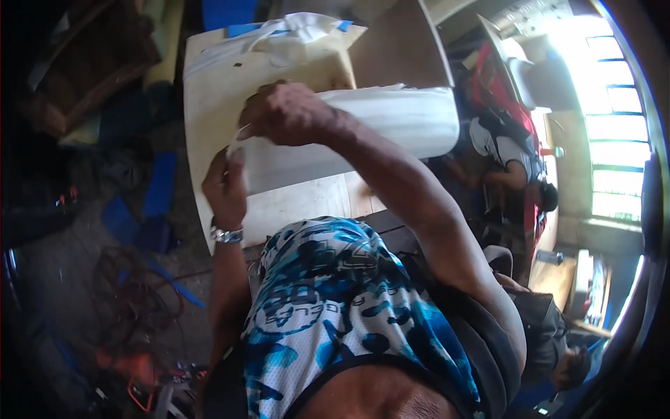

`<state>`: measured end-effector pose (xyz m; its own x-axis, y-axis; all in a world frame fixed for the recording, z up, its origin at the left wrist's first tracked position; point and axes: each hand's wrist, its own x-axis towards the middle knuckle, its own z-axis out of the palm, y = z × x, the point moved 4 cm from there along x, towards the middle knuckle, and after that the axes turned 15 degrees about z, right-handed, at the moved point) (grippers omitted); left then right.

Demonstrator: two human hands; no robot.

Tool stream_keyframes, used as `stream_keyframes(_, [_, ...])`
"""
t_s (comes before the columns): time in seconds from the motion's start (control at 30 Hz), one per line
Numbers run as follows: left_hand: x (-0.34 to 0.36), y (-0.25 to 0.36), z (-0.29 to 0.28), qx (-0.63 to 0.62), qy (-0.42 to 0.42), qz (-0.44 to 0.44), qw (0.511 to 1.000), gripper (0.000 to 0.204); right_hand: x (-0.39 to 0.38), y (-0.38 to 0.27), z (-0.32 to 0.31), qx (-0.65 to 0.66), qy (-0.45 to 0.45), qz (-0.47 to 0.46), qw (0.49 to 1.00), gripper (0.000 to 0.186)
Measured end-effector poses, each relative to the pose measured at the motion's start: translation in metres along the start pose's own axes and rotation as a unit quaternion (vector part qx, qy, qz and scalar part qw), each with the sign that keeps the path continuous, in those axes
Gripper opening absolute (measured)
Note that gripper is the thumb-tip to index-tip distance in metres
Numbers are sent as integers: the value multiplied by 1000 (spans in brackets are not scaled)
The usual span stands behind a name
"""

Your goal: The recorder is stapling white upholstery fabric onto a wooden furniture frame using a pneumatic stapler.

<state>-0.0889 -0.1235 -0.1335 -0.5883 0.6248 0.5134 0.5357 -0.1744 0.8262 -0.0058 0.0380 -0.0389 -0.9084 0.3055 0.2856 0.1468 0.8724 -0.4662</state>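
A long white sheet of soft-looking material [391,122] lies across a pale wooden board [209,98]. My left hand [225,181], with a metal watch on the wrist, grips the sheet's left end between thumb and fingers. My right hand [285,113] is just above and right of it, over the sheet, fingers curled and pinched at that same end, where a thin white edge shows between the hands. Crumpled white material [293,31] and bits of blue sheet lie along the board's far edge.
A person in a white top [499,146] works to the right beside a red surface, near a bright barred window [614,119]. Another person [558,349] is at the lower right. Blue offcuts [157,188], cables and tools lie on the floor at left. A wooden box [91,77] stands upper left.
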Motion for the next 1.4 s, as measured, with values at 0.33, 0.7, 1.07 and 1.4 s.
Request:
stream_keyframes(0.33, [20,17,-17,135,69,155,976,13,-17,1,-62,-4,141,94,986,31])
stream_keyframes(0.7, [27,9,-32,110,72,10,991,43,-52,-14,12,-102,101,32,989,44])
stream_keyframes(1.07, [8,-4,-24,-218,-18,-164,962,23,-34,-19,7,-71,16,-30,997,44])
stream_keyframes(1.4, [21,2,-34,-125,-48,-7,991,26,-34,-32,1,-22,-54,70,996,19])
